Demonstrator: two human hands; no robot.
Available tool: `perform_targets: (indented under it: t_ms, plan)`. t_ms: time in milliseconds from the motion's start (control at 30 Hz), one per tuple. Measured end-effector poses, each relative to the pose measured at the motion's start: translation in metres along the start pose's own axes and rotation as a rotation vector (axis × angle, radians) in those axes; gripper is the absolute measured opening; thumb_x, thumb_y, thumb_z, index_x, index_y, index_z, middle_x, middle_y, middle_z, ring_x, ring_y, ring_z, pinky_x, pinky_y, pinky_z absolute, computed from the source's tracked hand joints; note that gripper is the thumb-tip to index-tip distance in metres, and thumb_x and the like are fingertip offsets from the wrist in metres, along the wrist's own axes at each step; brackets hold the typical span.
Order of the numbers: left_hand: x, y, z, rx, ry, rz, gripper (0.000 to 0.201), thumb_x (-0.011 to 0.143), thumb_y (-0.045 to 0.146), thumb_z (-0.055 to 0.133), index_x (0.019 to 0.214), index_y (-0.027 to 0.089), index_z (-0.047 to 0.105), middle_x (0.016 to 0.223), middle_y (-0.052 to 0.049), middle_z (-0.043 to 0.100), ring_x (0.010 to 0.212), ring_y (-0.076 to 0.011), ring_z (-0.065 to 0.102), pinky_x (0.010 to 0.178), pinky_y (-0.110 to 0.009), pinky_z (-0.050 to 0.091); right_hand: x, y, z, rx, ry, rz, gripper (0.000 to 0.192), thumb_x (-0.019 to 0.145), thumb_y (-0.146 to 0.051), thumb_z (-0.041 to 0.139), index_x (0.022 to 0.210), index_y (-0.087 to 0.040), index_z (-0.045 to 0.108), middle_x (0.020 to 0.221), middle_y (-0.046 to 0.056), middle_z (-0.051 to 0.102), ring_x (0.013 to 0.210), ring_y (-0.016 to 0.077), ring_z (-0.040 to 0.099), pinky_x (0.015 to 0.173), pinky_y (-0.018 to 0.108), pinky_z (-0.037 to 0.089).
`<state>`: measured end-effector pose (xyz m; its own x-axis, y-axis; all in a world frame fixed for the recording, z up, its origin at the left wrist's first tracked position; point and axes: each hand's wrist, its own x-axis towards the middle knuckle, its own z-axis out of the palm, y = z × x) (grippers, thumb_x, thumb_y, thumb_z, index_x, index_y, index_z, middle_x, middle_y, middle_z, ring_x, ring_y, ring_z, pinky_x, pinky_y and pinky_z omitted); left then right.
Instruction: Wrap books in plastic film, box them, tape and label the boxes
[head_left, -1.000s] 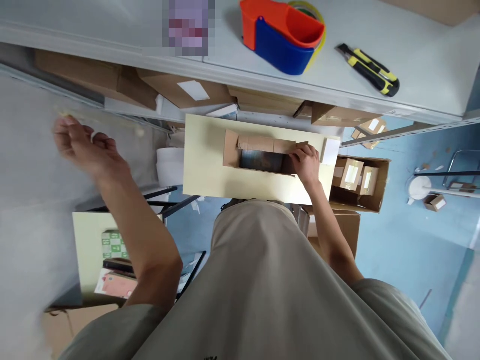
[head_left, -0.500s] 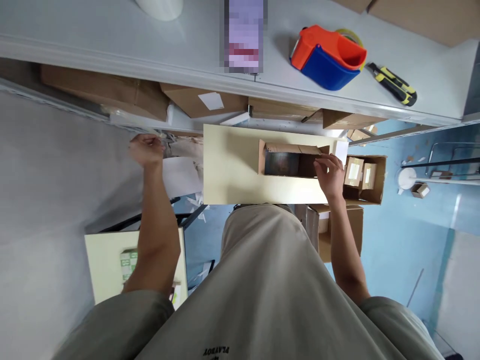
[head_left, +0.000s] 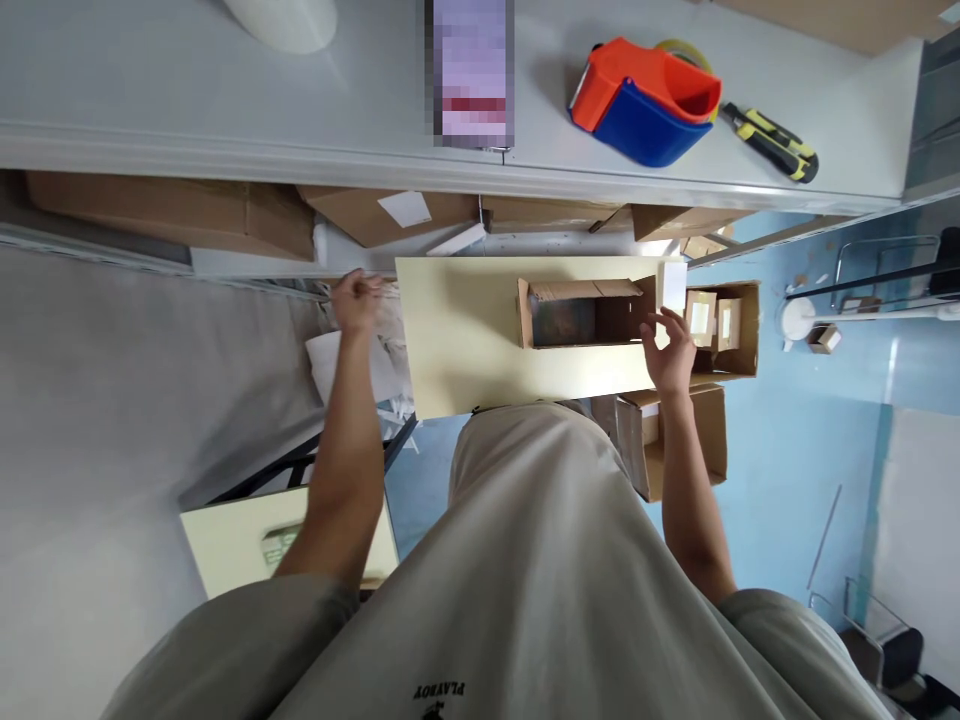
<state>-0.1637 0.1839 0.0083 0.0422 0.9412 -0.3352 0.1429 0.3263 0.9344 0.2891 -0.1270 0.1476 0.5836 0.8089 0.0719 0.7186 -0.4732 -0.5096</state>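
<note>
An open-topped cardboard box [head_left: 574,338] lies lengthwise on a pale yellow board [head_left: 465,375], its flaps raised and something dark inside it. At its right end is my right hand [head_left: 670,352], thumb and fingertips closed on the box's edge. My left hand [head_left: 358,302] hovers just past the board's left end, apart from the box. Its fingers are curled together and slightly blurred; whether they hold anything small cannot be made out. Crumpled whitish material [head_left: 390,320] lies beneath and beside that hand. A small white card-like piece [head_left: 673,285] rests at the board's right end.
Across the front runs a grey shelf [head_left: 360,110] bearing an orange-and-blue tape dispenser [head_left: 645,100], a yellow-black utility knife [head_left: 772,142] and a blurred-out phone-like screen [head_left: 472,70]. Cartons [head_left: 172,215] fill the level below. Open cartons [head_left: 746,330] stand to the right, a lower table [head_left: 232,535] to the left.
My left hand has moved right, closer to the board's left end. My right hand stays at the box's right end. The whole view has shifted slightly.
</note>
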Motion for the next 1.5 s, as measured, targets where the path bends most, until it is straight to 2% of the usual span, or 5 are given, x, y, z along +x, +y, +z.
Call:
perform_targets:
  t_ms: [100, 300, 600, 1033, 1500]
  plan:
    - [-0.041, -0.002, 0.047, -0.013, 0.103, -0.176, 0.023, 0.106, 0.044, 0.069, 0.112, 0.023, 0.062, 0.095, 0.0, 0.082, 0.092, -0.0138, 0.077, 0.095, -0.031, 0.06, 0.007, 0.02, 0.002, 0.09, 0.008, 0.075, 0.054, 0.106, -0.058, 0.067, 0.145, -0.022, 0.076, 0.154, 0.025, 0.074, 0.144, 0.0418, 0.074, 0.114, 0.068, 0.065]
    - [-0.136, 0.019, 0.124, 0.14, -0.298, -0.042, 0.064, 0.104, 0.075, 0.068, 0.143, 0.024, 0.071, 0.149, -0.02, 0.079, 0.141, -0.0315, 0.077, 0.114, -0.047, 0.066, 0.038, 0.047, 0.012, 0.248, -0.15, 0.156, 0.081, 0.099, -0.08, 0.072, 0.153, -0.02, 0.069, 0.152, 0.027, 0.074, 0.139, 0.0405, 0.076, 0.114, 0.063, 0.067]
    - [-0.174, 0.029, 0.161, 0.178, -0.43, 0.049, 0.114, 0.081, 0.069, 0.098, 0.174, 0.027, 0.047, 0.171, -0.02, 0.063, 0.155, -0.0396, 0.066, 0.127, -0.057, 0.059, 0.088, 0.054, 0.02, 0.024, -0.471, -0.103, 0.126, 0.09, -0.067, 0.094, 0.188, -0.028, 0.026, 0.187, 0.024, 0.039, 0.171, 0.0488, 0.043, 0.135, 0.075, 0.047]
    - [-0.209, 0.014, 0.199, 0.479, -0.102, 0.215, 0.07, 0.098, 0.048, 0.088, 0.159, 0.026, 0.062, 0.161, -0.017, 0.067, 0.147, -0.0347, 0.07, 0.121, -0.055, 0.064, 0.176, 0.047, 0.082, 0.051, -0.375, -0.158, 0.062, 0.112, -0.064, 0.063, 0.157, -0.022, 0.065, 0.141, 0.023, 0.076, 0.134, 0.0452, 0.072, 0.118, 0.07, 0.059]
    - [-0.188, 0.032, 0.222, 0.716, 0.053, 0.177, 0.085, 0.09, 0.034, 0.099, 0.163, 0.026, 0.057, 0.142, -0.014, 0.077, 0.121, -0.0308, 0.079, 0.111, -0.047, 0.066, 0.128, 0.054, 0.069, 0.179, -0.52, -0.278, 0.029, 0.112, -0.048, 0.065, 0.12, -0.025, 0.079, 0.129, 0.019, 0.08, 0.147, 0.0439, 0.063, 0.129, 0.073, 0.049]
